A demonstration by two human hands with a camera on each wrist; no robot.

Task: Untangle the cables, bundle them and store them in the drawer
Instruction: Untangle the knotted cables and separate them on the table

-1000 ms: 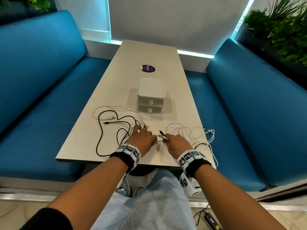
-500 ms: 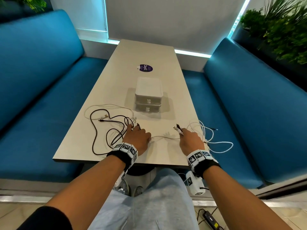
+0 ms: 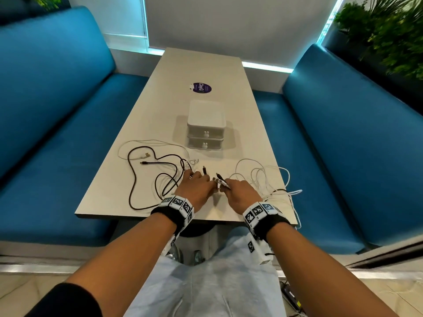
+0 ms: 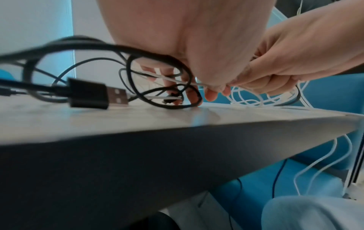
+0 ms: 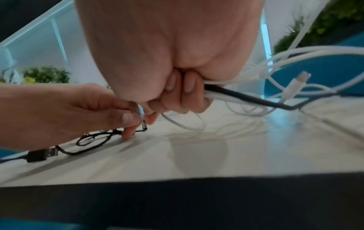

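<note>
A black cable [image 3: 146,177] lies in loose loops on the table's near left, its USB plug [image 4: 94,95] flat on the top. White cables [image 3: 263,177] are coiled at the near right. My left hand [image 3: 201,180] pinches a thin white cable [image 4: 173,80] between thumb and fingers, a small metal plug [image 5: 143,123] showing at its fingertips. Right beside it, my right hand [image 3: 225,187] grips a bunch of white cables and one black cable [image 5: 236,95] in curled fingers. The white two-drawer box [image 3: 206,124] stands mid-table, both drawers closed.
The beige table [image 3: 199,65] carries a purple sticker [image 3: 202,88] behind the box. Blue benches [image 3: 57,133] flank it on both sides. Some white cable [image 3: 295,202] hangs over the near right edge. Plants [image 3: 389,30] stand at the far right.
Half a second ago my hands were spread apart with a thin white cable stretched between them. They have come back together, and the white coils shifted left with the right hand.
</note>
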